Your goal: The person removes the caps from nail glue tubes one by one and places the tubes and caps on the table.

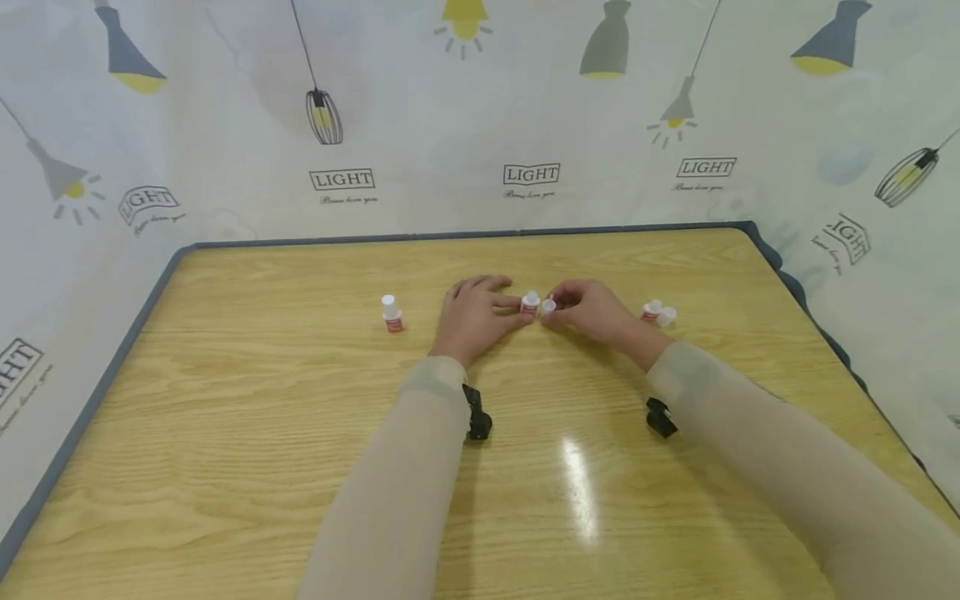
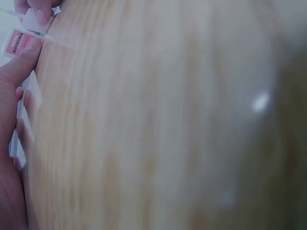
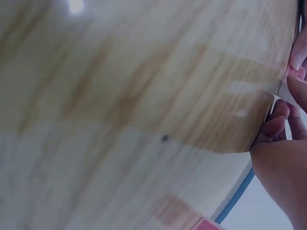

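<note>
Near the far side of the table, my left hand (image 1: 476, 317) holds a small white bottle (image 1: 530, 307) with a red label between thumb and fingers. The bottle stands upright and its white top shows. Just to its right, my right hand (image 1: 592, 312) pinches a small white cap (image 1: 549, 307). In the left wrist view, the bottle's pink-red label (image 2: 20, 43) lies beside my left thumb, and the cap (image 2: 34, 21) is close to it in the right fingers. The right wrist view shows my right hand (image 3: 283, 148) only partly, at the edge.
To the left, a similar white bottle (image 1: 392, 314) with a red label stands upright. Right of my right hand is another red-labelled bottle (image 1: 651, 312), with a white cap (image 1: 667, 317) beside it. A dark-edged wooden table (image 1: 225, 400) meets a patterned wall covering (image 1: 435, 125) behind.
</note>
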Demonstrator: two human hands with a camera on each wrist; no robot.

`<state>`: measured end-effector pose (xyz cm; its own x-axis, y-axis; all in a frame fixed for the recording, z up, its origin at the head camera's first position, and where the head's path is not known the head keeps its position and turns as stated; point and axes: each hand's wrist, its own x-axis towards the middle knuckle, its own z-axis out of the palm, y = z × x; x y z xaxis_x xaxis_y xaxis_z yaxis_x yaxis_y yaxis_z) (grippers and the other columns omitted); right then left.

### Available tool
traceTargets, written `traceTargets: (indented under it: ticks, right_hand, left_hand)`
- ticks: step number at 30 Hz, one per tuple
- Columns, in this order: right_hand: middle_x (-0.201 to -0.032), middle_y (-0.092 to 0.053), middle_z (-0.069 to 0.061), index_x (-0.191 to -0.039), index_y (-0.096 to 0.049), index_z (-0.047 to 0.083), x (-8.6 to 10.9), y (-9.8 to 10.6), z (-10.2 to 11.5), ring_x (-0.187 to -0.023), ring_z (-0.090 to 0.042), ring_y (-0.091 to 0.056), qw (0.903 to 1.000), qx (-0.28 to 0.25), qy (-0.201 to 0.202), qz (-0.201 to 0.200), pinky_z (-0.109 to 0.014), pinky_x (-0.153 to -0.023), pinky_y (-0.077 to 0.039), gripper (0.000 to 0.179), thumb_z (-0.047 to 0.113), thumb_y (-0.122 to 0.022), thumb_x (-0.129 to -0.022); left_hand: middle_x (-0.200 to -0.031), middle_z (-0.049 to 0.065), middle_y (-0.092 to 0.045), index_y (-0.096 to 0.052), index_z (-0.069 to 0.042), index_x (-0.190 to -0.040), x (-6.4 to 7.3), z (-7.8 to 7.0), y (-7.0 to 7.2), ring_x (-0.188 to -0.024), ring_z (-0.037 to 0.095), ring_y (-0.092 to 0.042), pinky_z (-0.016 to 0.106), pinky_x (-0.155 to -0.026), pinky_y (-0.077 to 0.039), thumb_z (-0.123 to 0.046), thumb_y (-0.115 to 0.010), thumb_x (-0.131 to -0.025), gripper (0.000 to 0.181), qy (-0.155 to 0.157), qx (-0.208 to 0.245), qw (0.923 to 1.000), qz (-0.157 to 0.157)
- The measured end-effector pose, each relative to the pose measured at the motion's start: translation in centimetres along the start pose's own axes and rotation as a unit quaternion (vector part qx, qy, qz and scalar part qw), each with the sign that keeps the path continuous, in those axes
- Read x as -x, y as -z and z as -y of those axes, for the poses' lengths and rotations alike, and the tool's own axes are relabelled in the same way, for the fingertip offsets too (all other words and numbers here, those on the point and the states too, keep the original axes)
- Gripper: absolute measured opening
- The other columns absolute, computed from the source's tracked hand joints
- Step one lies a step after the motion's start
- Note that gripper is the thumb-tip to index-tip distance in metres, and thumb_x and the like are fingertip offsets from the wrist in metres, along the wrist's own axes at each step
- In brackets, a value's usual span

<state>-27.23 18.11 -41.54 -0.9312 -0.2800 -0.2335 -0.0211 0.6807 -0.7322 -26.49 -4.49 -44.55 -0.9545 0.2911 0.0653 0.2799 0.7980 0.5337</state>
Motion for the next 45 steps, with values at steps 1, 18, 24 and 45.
traceTargets:
  ticks: [1,18,24,45]
  right_hand:
    - [-0.125,-0.069,-0.014,-0.126,-0.069,0.008,-0.1,-0.1,0.0,-0.111,-0.027,-0.06,1.0,0.003,-0.002,0.0,-0.041,-0.1,-0.051,0.034,0.026,-0.078,-0.098]
    - [-0.121,-0.068,-0.016,-0.135,-0.067,0.0,-0.2,-0.3,0.7,-0.108,-0.025,-0.059,0.9995,0.026,-0.018,0.002,-0.036,-0.097,-0.05,0.045,0.025,-0.076,-0.099]
    - [-0.125,-0.068,-0.017,-0.139,-0.065,0.0,-0.2,-0.2,0.7,-0.111,-0.026,-0.06,0.9995,0.023,-0.02,0.001,-0.04,-0.101,-0.051,0.049,0.026,-0.077,-0.098]
    - [-0.132,-0.067,-0.018,-0.141,-0.064,0.001,0.1,0.0,0.6,-0.118,-0.029,-0.059,0.9988,0.037,-0.031,0.004,-0.047,-0.111,-0.05,0.052,0.029,-0.077,-0.098]
  left_hand:
    - [-0.164,-0.013,-0.051,-0.077,-0.036,-0.13,0.0,0.0,0.0,-0.16,0.02,-0.035,0.052,-0.136,-0.017,-0.066,-0.068,-0.096,0.046,0.002,0.0,1.0,0.001]
    - [-0.163,-0.012,-0.052,-0.079,-0.037,-0.125,-0.3,0.4,0.0,-0.161,0.02,-0.033,0.055,-0.136,-0.015,-0.067,-0.071,-0.093,0.044,0.011,0.006,0.9999,-0.004]
    - [-0.164,-0.013,-0.051,-0.079,-0.039,-0.124,-0.4,0.5,-0.1,-0.161,0.02,-0.033,0.056,-0.135,-0.016,-0.069,-0.07,-0.093,0.044,0.01,0.004,0.9999,-0.007]
    - [-0.163,-0.013,-0.051,-0.08,-0.038,-0.122,-0.1,0.1,-0.1,-0.16,0.02,-0.034,0.055,-0.135,-0.016,-0.068,-0.072,-0.093,0.043,0.008,0.005,1.0,0.001]
